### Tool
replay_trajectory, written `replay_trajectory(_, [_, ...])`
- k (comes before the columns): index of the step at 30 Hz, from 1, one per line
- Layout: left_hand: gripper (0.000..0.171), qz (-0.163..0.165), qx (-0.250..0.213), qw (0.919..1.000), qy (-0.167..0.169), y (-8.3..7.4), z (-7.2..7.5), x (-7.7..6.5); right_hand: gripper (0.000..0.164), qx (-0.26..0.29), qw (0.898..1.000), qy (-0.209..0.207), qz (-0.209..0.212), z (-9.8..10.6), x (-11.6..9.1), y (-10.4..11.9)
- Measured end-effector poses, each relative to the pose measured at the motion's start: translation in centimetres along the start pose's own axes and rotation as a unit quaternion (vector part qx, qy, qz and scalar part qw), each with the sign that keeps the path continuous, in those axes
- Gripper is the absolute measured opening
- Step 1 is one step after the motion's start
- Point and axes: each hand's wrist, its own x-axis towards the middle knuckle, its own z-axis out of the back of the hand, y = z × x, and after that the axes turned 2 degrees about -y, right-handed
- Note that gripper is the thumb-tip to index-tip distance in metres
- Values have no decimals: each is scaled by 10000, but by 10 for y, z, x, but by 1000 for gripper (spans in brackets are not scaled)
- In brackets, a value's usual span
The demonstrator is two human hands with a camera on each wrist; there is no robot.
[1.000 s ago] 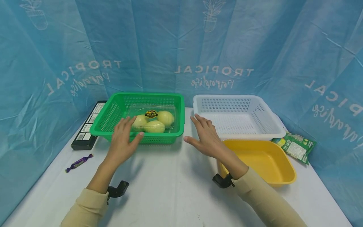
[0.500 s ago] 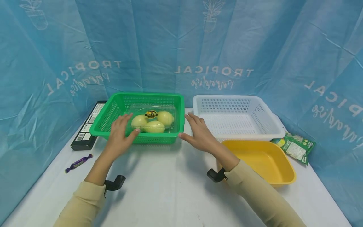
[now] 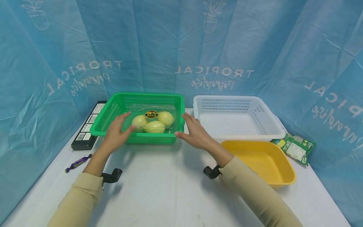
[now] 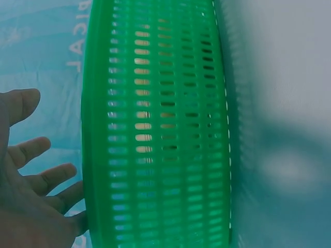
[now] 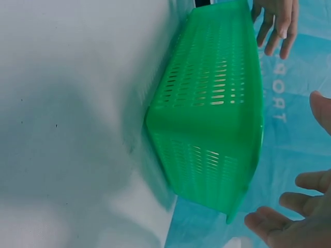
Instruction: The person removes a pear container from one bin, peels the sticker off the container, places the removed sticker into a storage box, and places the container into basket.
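Observation:
A green perforated plastic basket (image 3: 153,138) stands at the back left of the table. Inside it lies a clear plastic box with a black and gold label (image 3: 151,114), holding three pale yellow-green round fruits (image 3: 165,118). My left hand (image 3: 117,131), fingers spread and nothing held, is over the basket's front left part. At the front right corner hovers my right hand (image 3: 195,134), its thumb and fingers apart. In the left wrist view the left hand (image 4: 39,191) is beside the basket's rim; the right wrist view has the right hand (image 5: 305,212) beyond the rim's corner.
A white perforated basket (image 3: 238,137) stands right of the green one, with a yellow tub (image 3: 261,162) before it. A green snack bag (image 3: 296,147) lies at far right. On the left are a black box (image 3: 83,143) and a purple wrapped candy (image 3: 78,163). Blue curtains (image 3: 181,47) surround the table.
Both hands have shifted left: the left hand slightly left and up toward the basket's inside, the right hand from the gap between baskets to the green basket's right corner. The baskets stay put.

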Motion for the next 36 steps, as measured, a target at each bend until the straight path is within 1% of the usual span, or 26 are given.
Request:
replay_trajectory(6, [59,147,28,9999,26,12,4,10,83,98,9999,-2,108,-5,6,-2])
replay_trajectory(13, [63,380,59,9988,301,18,10,17,82,166,9998,56,83,-10,10,-3])
replay_trajectory(17, [65,404,-7,9980,479,23,12,26,81,173,9998,16,66,-11,12,-3])
replay_trajectory(22, [69,636,2,9945,837,28,14,35,81,148,9999,13,52,-12,14,-3])
replay_trajectory(27, [71,846,49,9901,1117,31,16,41,82,116,9999,72,0,-13,16,-5])
replay_trajectory(30, [72,970,43,9873,1257,33,16,44,83,88,9999,136,-46,-13,17,-5])
replay_trajectory(36, [77,1113,20,9838,1404,36,16,49,83,95,9996,209,-155,-14,21,-6])
